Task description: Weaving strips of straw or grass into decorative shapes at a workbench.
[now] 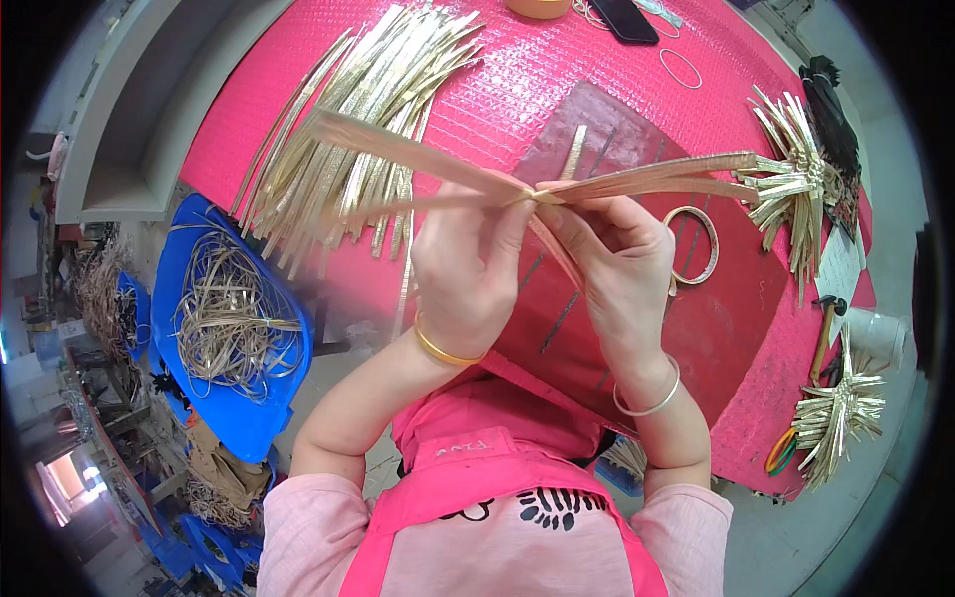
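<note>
While raised over the table [597, 70], both hands [542, 259] pinching gold strips [597, 184].

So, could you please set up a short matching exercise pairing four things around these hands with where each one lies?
Things:
1. loose pile of flat gold strips
2. blue plastic tub of tangled straw-coloured strips
3. thin metal ring
4. black phone

Places:
A. on the dark red mat, right of the right hand
B. at the far edge of the pink table
C. off the table, to the person's left
D. on the pink table, beyond the left hand

Pairs: 1-D, 2-C, 3-A, 4-B
</note>
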The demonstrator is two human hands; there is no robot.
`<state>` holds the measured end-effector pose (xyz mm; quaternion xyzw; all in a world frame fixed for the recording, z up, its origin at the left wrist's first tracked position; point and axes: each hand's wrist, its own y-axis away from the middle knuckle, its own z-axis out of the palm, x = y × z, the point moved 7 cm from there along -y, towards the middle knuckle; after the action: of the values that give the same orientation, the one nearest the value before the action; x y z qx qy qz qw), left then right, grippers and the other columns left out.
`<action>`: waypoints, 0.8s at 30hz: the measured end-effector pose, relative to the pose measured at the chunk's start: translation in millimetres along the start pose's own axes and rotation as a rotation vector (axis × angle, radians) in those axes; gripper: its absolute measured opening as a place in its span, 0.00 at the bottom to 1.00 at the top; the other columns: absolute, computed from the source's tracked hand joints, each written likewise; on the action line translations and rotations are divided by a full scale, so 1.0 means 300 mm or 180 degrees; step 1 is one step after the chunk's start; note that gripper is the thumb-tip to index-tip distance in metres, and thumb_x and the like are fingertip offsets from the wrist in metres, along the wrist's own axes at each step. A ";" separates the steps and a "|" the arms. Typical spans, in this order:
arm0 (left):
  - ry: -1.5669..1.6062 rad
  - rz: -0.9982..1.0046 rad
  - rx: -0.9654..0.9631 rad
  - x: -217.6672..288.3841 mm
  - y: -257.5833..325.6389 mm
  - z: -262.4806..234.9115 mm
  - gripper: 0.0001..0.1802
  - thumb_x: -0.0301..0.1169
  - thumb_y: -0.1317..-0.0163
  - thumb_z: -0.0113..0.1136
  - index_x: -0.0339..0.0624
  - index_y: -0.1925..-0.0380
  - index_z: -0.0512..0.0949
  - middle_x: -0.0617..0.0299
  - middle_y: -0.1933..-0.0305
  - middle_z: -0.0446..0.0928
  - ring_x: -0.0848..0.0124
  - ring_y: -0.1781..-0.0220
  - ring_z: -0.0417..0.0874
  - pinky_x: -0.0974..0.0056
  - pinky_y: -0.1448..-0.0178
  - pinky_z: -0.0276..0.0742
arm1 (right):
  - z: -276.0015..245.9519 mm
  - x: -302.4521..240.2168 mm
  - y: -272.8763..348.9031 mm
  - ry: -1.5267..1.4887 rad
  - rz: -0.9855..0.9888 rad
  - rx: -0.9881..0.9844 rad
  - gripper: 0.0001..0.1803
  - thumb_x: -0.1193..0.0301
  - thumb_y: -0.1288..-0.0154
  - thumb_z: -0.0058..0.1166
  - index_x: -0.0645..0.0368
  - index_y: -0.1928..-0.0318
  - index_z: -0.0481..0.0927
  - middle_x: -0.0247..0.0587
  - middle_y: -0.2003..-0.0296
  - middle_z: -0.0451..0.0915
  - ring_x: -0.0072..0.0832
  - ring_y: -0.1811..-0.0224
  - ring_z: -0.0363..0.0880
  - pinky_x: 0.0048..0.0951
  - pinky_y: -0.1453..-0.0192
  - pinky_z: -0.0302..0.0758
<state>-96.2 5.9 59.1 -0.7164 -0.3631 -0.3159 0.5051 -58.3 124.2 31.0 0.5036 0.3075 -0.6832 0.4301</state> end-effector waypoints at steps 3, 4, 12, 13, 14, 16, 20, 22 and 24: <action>-0.1029 0.0566 -0.0484 0.057 -0.032 0.014 0.06 0.25 0.45 0.52 0.36 0.68 0.72 0.57 0.73 0.71 0.66 0.78 0.73 0.65 0.75 0.67 | 0.009 -0.090 -0.024 0.2154 -0.1339 -0.0131 0.10 0.80 0.54 0.55 0.67 0.67 0.75 0.43 0.77 0.75 0.24 0.76 0.74 0.21 0.70 0.71; -0.1244 0.0363 -0.0798 0.051 -0.040 0.017 0.06 0.26 0.45 0.51 0.34 0.69 0.71 0.59 0.73 0.72 0.70 0.79 0.72 0.63 0.77 0.67 | 0.033 -0.134 -0.010 0.2449 -0.2230 -0.0275 0.11 0.80 0.56 0.56 0.67 0.67 0.75 0.44 0.77 0.74 0.29 0.76 0.74 0.23 0.70 0.71; 0.2351 -0.2573 -0.1344 -0.059 -0.024 0.062 0.08 0.27 0.45 0.52 0.32 0.69 0.72 0.67 0.79 0.70 0.86 0.86 0.61 0.81 0.83 0.54 | 0.008 -0.133 0.020 0.1825 -0.1843 -0.0248 0.11 0.83 0.56 0.55 0.66 0.68 0.75 0.41 0.74 0.76 0.28 0.73 0.76 0.23 0.68 0.72; 0.2114 -0.2354 -0.1220 -0.057 -0.029 0.050 0.08 0.26 0.46 0.53 0.32 0.69 0.72 0.66 0.77 0.71 0.83 0.82 0.65 0.78 0.79 0.59 | -0.006 -0.108 0.017 0.1674 -0.1250 -0.0190 0.10 0.83 0.55 0.54 0.67 0.67 0.75 0.40 0.73 0.77 0.25 0.73 0.76 0.21 0.68 0.72; 0.1877 -0.2138 -0.1100 -0.052 -0.032 0.040 0.07 0.25 0.46 0.53 0.31 0.69 0.73 0.65 0.76 0.72 0.79 0.78 0.69 0.75 0.75 0.65 | -0.017 -0.073 0.018 0.0780 -0.0561 -0.0262 0.10 0.82 0.52 0.54 0.67 0.65 0.76 0.37 0.71 0.78 0.19 0.70 0.75 0.19 0.65 0.71; 0.1641 -0.1925 -0.0985 -0.043 -0.024 0.033 0.07 0.25 0.47 0.54 0.31 0.69 0.73 0.64 0.74 0.73 0.76 0.74 0.74 0.72 0.71 0.70 | -0.017 -0.074 0.027 0.0609 -0.0323 -0.0334 0.09 0.81 0.51 0.55 0.67 0.65 0.76 0.37 0.70 0.78 0.18 0.69 0.74 0.19 0.64 0.70; 0.0852 -0.1043 -0.1081 -0.008 -0.049 0.020 0.09 0.22 0.50 0.56 0.32 0.67 0.73 0.63 0.74 0.73 0.77 0.73 0.74 0.74 0.73 0.66 | -0.017 -0.079 -0.011 0.0926 -0.0217 -0.0368 0.07 0.79 0.49 0.53 0.68 0.67 0.76 0.37 0.71 0.78 0.18 0.68 0.74 0.19 0.62 0.69; -0.0214 0.0454 -0.1354 0.065 -0.076 0.019 0.12 0.19 0.53 0.56 0.32 0.65 0.73 0.59 0.74 0.73 0.74 0.76 0.73 0.74 0.75 0.66 | -0.021 -0.073 -0.022 0.1121 0.0063 -0.0529 0.07 0.79 0.48 0.51 0.68 0.67 0.74 0.36 0.70 0.76 0.19 0.66 0.73 0.20 0.60 0.69; -0.0479 0.1215 -0.1433 0.103 -0.082 0.011 0.13 0.19 0.55 0.56 0.32 0.66 0.73 0.56 0.75 0.72 0.71 0.76 0.74 0.71 0.75 0.68 | -0.018 -0.068 -0.037 0.0586 0.0386 -0.0756 0.09 0.79 0.48 0.50 0.68 0.64 0.71 0.37 0.69 0.75 0.20 0.65 0.72 0.20 0.60 0.69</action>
<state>-99.9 20.8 95.6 -0.8870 -0.1792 -0.2339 0.3556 -63.5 139.6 48.7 0.5273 0.3933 -0.5659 0.4971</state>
